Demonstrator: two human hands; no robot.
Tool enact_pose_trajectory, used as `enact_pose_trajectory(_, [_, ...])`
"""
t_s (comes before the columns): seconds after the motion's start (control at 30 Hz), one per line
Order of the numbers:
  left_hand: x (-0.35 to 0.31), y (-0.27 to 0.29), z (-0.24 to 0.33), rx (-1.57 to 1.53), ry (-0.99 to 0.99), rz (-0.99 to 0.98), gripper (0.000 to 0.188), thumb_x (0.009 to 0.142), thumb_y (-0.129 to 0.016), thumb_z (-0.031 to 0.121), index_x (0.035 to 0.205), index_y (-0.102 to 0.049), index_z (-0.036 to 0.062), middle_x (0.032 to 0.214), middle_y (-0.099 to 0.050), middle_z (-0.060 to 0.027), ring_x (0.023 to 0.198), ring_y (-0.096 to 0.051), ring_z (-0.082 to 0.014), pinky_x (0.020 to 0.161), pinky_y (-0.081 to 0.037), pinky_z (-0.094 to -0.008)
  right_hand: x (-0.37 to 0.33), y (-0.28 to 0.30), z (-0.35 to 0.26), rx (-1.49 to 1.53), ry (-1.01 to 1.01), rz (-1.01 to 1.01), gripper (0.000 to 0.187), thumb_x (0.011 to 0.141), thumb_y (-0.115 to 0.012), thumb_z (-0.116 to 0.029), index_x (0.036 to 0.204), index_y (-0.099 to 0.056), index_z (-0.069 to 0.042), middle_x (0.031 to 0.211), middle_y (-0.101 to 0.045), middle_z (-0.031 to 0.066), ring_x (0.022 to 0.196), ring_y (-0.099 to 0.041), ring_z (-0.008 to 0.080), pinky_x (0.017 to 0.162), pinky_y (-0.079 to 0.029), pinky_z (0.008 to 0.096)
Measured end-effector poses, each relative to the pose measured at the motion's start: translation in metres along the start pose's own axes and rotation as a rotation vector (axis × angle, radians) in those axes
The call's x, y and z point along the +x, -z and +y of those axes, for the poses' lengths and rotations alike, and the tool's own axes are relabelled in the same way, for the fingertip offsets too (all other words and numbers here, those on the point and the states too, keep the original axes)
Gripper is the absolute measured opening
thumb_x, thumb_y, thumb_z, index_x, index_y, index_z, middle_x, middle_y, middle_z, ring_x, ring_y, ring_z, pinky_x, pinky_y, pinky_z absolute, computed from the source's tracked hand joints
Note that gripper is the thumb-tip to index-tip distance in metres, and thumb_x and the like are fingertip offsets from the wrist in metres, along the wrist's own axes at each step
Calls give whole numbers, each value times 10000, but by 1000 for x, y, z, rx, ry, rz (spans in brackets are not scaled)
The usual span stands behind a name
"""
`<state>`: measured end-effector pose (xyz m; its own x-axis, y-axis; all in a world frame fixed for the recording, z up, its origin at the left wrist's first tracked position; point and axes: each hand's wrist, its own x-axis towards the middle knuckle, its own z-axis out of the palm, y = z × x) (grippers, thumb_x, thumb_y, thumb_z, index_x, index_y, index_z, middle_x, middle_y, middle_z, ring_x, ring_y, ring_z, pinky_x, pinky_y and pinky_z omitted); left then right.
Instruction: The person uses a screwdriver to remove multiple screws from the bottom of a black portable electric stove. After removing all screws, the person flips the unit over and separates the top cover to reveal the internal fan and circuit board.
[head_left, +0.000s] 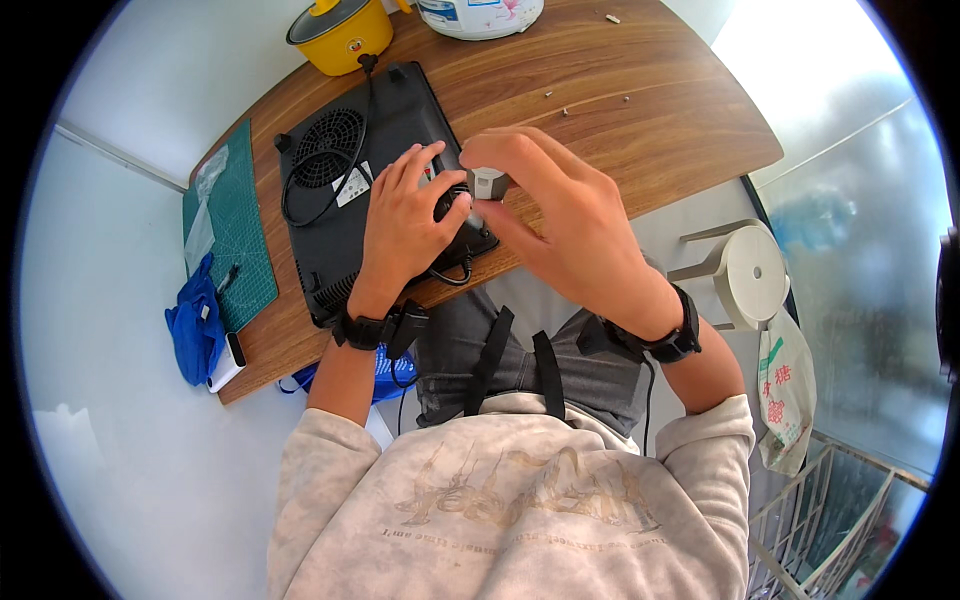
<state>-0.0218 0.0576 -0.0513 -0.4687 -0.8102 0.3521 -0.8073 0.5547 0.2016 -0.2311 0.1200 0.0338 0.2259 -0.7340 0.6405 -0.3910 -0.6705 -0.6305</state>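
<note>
Black, flat plastic box [425,110]: right hand [565,205] grips grey blocky tool [487,184] by its edge; left hand [403,210], can't tell; slipping could scratch it.

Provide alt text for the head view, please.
A person holds a small grey device in the right grip over a black appliance, the left grip close by. The appliance lies on a wooden table near a yellow pot.

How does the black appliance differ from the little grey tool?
The black appliance is broad and flat, while the grey tool is much smaller.
The appliance lies on the table; the tool is held in the right hand.
The appliance is mostly black, the tool pale grey.
Both are partly hidden by hands.
</note>
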Motion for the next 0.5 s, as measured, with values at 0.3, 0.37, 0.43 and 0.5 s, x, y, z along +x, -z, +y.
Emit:
enact_pose_trajectory(0.3, [1, 1, -1, -44, -37, 24, 255, 929, -669, 289, 1143, -754, 179, 1458, -568, -98, 1390, -487, -325, 1171, -345, -480, -16, 3, -13, -3, 192, -223, 355, 832, -695, -16, 1165, -580, -60, 1137, -617, 110, 983, -681, 278, 755, -587, 356])
enact_pose_trajectory(0.37, [1, 1, 1, -43, -16, 16, 256, 942, -662, 306, 1151, -753, 189, 1467, -562, -91, 1401, -475, -330, 1175, -341, -480, -24, 8, -19, -3, 214, -257, 367, 807, -705, 13, 1154, -600, -43, 1165, -631, 125, 999, -691, 289, 784, -593, 358])
enact_pose_trajectory(0.43, [1, 2, 3, -35, -1, -6, 267, 965, -647, 325, 1177, -748, 198, 1492, -546, -82, 1423, -449, -344, 1182, -336, -477, -33, 14, -19, 3, 238, -259, 388, 767, -712, 85, 1135, -640, -14, 1200, -660, 139, 1000, -705, 314, 824, -602, 371])
enact_pose_trajectory(0.5, [0, 1, 2, -43, -11, 24, 255, 943, -667, 326, 1142, -755, 192, 1457, -569, -92, 1401, -477, -326, 1174, -345, -479, -42, 22, -20, 8, 184, -250, 328, 785, -703, 77, 1089, -622, -13, 1199, -661, 152, 1031, -704, 321, 826, -600, 375])
